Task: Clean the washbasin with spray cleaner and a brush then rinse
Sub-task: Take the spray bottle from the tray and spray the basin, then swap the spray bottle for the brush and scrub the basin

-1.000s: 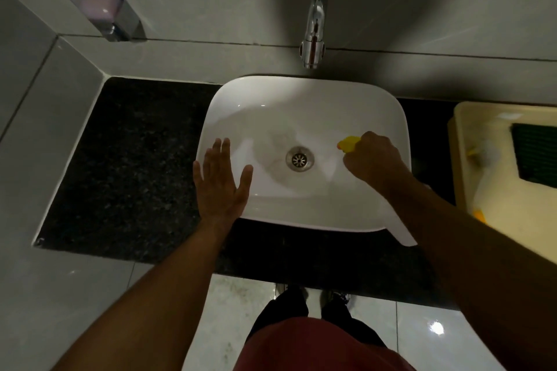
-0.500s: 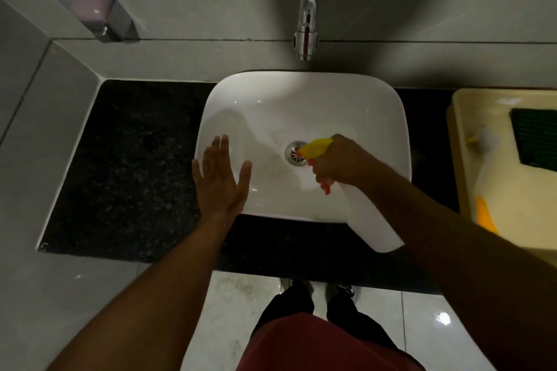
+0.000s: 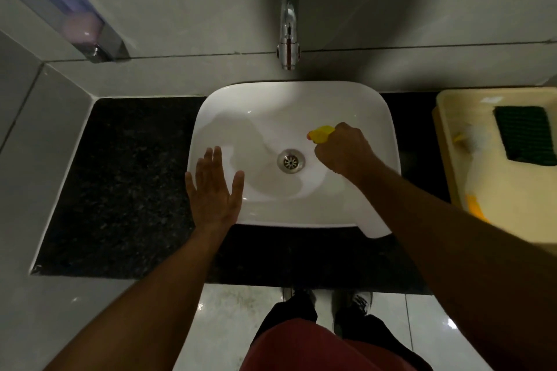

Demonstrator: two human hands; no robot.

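Observation:
A white washbasin sits on a black granite counter, its steel drain at the centre. My right hand is over the basin's right half, closed on a spray bottle. Its yellow nozzle points left and away, above the drain. The bottle's white body pokes out below my forearm at the basin's front right corner. My left hand lies flat with fingers spread on the basin's front left rim. A brush with white bristles lies in the yellow tub on the right.
A chrome tap juts from the tiled wall above the basin. A soap dispenser is mounted at the upper left. The yellow tub on the right also holds a green scouring pad. Black counter extends left.
My right hand swung the spray bottle from over the drain back to the right and away. My left hand stayed on the rim.

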